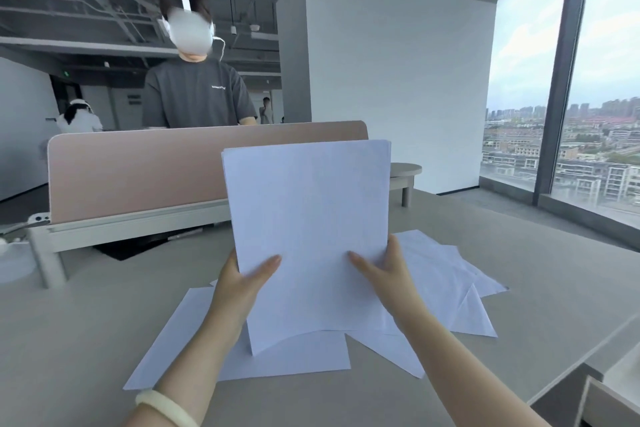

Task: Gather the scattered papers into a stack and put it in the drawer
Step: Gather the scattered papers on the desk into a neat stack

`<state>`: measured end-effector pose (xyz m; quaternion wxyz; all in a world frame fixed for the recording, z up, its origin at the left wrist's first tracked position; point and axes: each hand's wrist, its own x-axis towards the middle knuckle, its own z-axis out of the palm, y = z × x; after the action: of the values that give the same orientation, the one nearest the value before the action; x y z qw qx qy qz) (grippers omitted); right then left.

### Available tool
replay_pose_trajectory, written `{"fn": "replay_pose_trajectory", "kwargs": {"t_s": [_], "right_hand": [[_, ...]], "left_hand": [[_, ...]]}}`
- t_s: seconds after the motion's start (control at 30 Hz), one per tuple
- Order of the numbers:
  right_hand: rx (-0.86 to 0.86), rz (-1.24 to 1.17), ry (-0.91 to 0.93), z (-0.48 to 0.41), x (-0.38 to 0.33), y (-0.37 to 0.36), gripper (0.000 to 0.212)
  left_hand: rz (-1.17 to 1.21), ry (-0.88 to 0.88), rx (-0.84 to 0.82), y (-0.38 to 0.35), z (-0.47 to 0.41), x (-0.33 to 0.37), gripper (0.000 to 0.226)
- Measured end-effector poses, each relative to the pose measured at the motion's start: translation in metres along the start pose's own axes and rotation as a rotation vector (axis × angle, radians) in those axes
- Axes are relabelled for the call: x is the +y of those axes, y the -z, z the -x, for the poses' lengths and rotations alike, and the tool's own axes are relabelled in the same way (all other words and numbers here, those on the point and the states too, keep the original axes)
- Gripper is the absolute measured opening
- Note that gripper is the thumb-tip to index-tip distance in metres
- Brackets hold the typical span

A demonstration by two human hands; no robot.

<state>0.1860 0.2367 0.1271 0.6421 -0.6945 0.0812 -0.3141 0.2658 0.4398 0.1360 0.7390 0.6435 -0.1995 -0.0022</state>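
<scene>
Two hands: left hand and right hand each pinch a lower side edge of the upright stack of white paper sheets, thumbs on its near face.
Stack position: over the grey tabletop, bottom edge bowed.
Loose white sheets: fanned flat on the tabletop under the stack.
Behind: pink desk divider.

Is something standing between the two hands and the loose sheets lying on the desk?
Only the stack that they hold. The left hand and the right hand grip it upright by its lower sides, and its bottom edge is over the middle of the loose sheets. Nothing else visible covers them.
</scene>
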Motion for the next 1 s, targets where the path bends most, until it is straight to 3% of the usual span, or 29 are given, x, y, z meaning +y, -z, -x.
{"fn": "replay_pose_trajectory", "kwargs": {"t_s": [0.13,0.27,0.4,0.5,0.6,0.67,0.73,0.87,0.93,1.0], "right_hand": [[0.022,0.017,-0.053,0.006,0.022,-0.007,0.041],[0.018,0.108,-0.074,0.009,0.04,-0.007,0.027],[-0.003,0.179,-0.033,0.007,0.032,-0.005,0.022],[-0.084,0.303,-0.112,0.001,0.026,0.006,0.023],[-0.045,0.511,-0.193,-0.009,0.035,0.037,0.038],[0.033,0.809,-0.231,-0.01,0.041,0.065,0.064],[0.044,1.014,-0.266,-0.002,0.045,0.084,0.089],[-0.213,1.117,-0.116,0.024,0.044,0.077,0.117],[-0.383,1.099,-0.044,0.035,0.041,0.062,0.111],[-0.506,1.112,-0.102,0.039,0.04,0.054,0.103]], "left_hand": [[0.037,0.058,0.031,-0.002,0.002,-0.008,0.032],[-0.043,0.106,0.013,-0.003,0.003,-0.015,0.015],[-0.125,0.073,0.027,0.004,-0.004,-0.013,0.016],[-0.096,0.153,-0.008,0.015,-0.008,-0.018,0.016],[-0.105,0.3,-0.104,0.026,-0.005,-0.036,0.031],[-0.157,0.395,-0.155,0.03,-0.005,-0.049,0.05],[-0.222,0.454,-0.137,0.03,-0.008,-0.053,0.044],[-0.273,0.515,-0.118,0.033,-0.016,-0.058,0.031],[-0.256,0.506,-0.109,0.037,-0.015,-0.059,0.029],[-0.253,0.496,-0.092,0.042,-0.014,-0.059,0.026]]}}
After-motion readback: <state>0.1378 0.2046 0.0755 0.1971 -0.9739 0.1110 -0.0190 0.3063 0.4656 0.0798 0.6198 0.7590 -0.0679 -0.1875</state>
